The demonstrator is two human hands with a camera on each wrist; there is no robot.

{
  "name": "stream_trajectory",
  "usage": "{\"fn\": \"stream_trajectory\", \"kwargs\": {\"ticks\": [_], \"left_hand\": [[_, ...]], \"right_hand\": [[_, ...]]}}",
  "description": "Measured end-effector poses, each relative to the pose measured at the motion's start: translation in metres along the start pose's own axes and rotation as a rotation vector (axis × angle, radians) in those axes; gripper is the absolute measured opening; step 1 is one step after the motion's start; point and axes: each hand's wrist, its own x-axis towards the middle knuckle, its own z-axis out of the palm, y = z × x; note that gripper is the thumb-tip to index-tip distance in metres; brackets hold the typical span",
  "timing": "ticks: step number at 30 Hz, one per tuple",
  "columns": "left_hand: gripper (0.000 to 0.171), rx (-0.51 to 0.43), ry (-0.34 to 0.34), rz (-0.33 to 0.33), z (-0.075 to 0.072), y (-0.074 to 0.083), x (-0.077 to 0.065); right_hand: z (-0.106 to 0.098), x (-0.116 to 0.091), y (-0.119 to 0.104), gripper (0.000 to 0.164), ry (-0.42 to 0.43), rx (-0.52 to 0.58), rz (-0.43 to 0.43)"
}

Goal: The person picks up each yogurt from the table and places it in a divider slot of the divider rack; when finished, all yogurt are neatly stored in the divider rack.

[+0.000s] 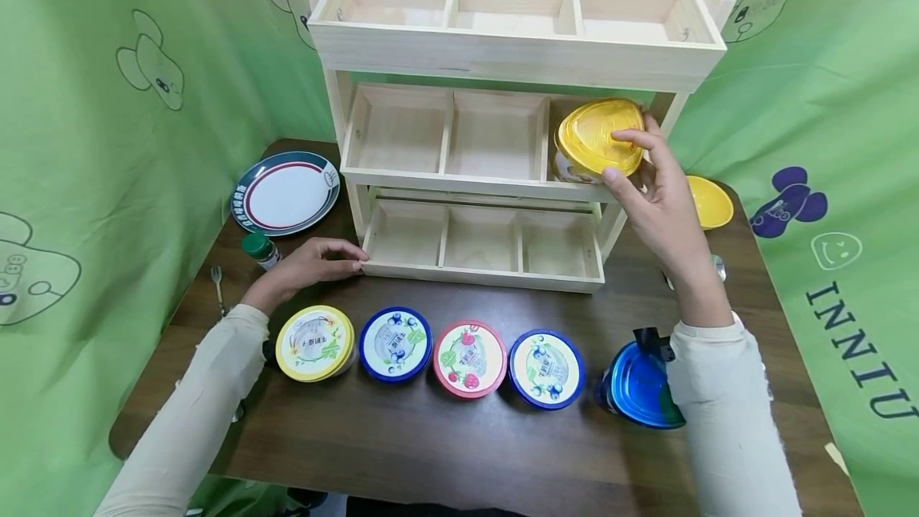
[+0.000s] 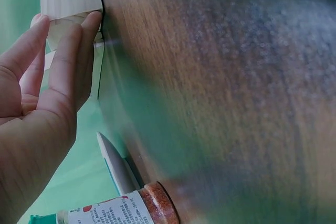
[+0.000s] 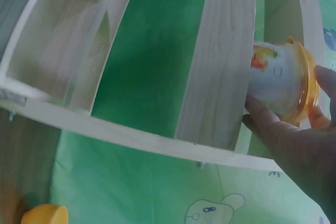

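Observation:
My right hand (image 1: 664, 210) holds a cup-shaped tub (image 3: 278, 80) with a clear yellow lid (image 1: 599, 134). Its fingers spread round the lid and side. The tub leans in the right compartment of the middle tier of a pale wooden shelf (image 1: 517, 58); its lower part is hidden behind the front board. My left hand (image 1: 309, 268) touches the left front corner of the bottom tray (image 1: 481, 278) with fairly straight fingers; the left wrist view shows fingertips (image 2: 92, 20) at the wood's end.
In front of the shelf stand tubs with yellow (image 1: 316, 344), blue (image 1: 396, 344) and red (image 1: 470, 359) rims, plus a blue-lidded tub (image 1: 642, 385) by the right sleeve. A plate (image 1: 285, 194) and green-capped shaker (image 1: 260, 249) lie left; a yellow bowl (image 1: 711, 202) is right.

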Motion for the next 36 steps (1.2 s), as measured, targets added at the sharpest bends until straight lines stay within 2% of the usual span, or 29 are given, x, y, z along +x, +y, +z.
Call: {"fn": "stream_trajectory", "kwargs": {"ticks": [3,7,11,14,17,20,24,29,36], "left_hand": [[0.031,-0.002,0.0,0.002,0.001,0.001,0.0],[0.033,0.004,-0.003,0.01,0.001,0.002,0.0],[0.034,-0.003,-0.007,0.009,0.002,0.003,0.0],[0.033,-0.002,-0.005,0.01,0.003,0.004,0.0],[0.032,0.005,0.002,0.013,0.003,0.005,0.0],[0.032,0.016,0.001,0.015,0.003,0.006,0.0],[0.032,0.021,-0.001,-0.001,0.003,0.005,0.001],[0.033,0.044,0.005,-0.043,0.001,0.005,-0.002],[0.035,0.048,-0.001,-0.052,0.001,0.005,-0.002]], "right_hand": [[-0.006,-0.001,-0.003,0.052,-0.009,0.021,0.033],[-0.014,-0.006,-0.009,0.055,0.02,0.067,0.064],[-0.027,-0.014,-0.015,0.054,0.047,0.037,0.063],[-0.042,-0.024,-0.018,0.054,0.065,-0.038,0.061],[-0.059,-0.036,-0.017,0.054,0.093,-0.047,0.064],[-0.076,-0.05,-0.014,0.053,0.118,-0.144,0.08],[-0.093,-0.07,-0.008,0.053,0.109,-0.325,0.124],[-0.109,-0.094,0.004,0.053,0.084,-0.368,0.151],[-0.128,-0.126,0.014,0.049,0.099,-0.37,0.144]]}}
